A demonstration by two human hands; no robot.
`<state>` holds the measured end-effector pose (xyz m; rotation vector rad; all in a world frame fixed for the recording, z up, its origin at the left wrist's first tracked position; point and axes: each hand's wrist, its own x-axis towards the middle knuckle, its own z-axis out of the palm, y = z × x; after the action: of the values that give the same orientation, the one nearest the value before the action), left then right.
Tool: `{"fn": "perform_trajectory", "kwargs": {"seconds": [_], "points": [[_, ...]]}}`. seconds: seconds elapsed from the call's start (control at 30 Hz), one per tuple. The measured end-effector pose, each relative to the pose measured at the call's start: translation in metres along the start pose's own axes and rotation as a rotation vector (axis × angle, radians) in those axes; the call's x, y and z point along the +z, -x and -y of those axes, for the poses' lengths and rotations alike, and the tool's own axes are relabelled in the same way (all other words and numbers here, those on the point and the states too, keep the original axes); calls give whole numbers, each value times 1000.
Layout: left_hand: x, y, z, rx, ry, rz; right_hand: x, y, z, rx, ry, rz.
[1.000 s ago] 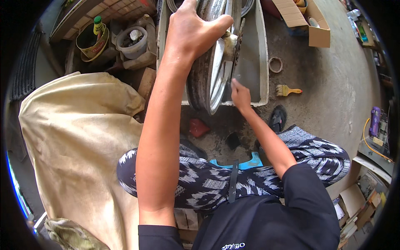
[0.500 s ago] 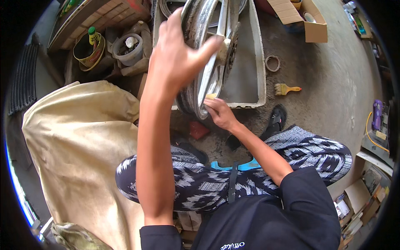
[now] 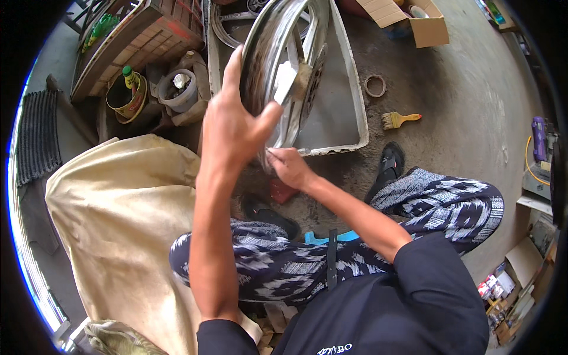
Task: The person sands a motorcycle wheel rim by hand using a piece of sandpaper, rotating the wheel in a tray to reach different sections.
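Observation:
A silvery spoked wheel rim (image 3: 278, 74) without a tyre stands tilted over a grey rectangular tub (image 3: 340, 121); its outer channel is smeared with brown dirt. Against the rim's left side lies my left hand (image 3: 234, 127), fingers reaching up along the channel and the thumb round the near edge. My right hand (image 3: 290, 167) is closed at the rim's lowest part, its fingertips partly hidden. Whether something thin lies under those fingers I cannot tell. Another spoked wheel (image 3: 228, 26) is in the far part of the tub.
A yellow-handled paintbrush (image 3: 399, 120) and a roll-like ring (image 3: 374, 86) lie on the floor right of the tub. A cardboard box (image 3: 429, 29) stands beyond. At left are a tan cloth cover (image 3: 124, 207), a white bucket (image 3: 179, 94) and a yellow container (image 3: 130, 103).
My left hand has come down along the rim toward me, and the rim has shifted. My right hand has moved slightly left and down; the yellow piece beside it no longer shows.

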<state>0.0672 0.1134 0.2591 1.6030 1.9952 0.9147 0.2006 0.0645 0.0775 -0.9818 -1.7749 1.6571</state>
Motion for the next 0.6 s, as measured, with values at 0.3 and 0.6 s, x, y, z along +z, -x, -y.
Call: {"fn": "perform_trajectory", "kwargs": {"seconds": [0.3,0.6], "points": [[3,-40,15,-48,121,-128,12,25,11,79,-109,-85],[9,-42,17,123,54,-227,-32,12,-75,178,426,-459]]}}
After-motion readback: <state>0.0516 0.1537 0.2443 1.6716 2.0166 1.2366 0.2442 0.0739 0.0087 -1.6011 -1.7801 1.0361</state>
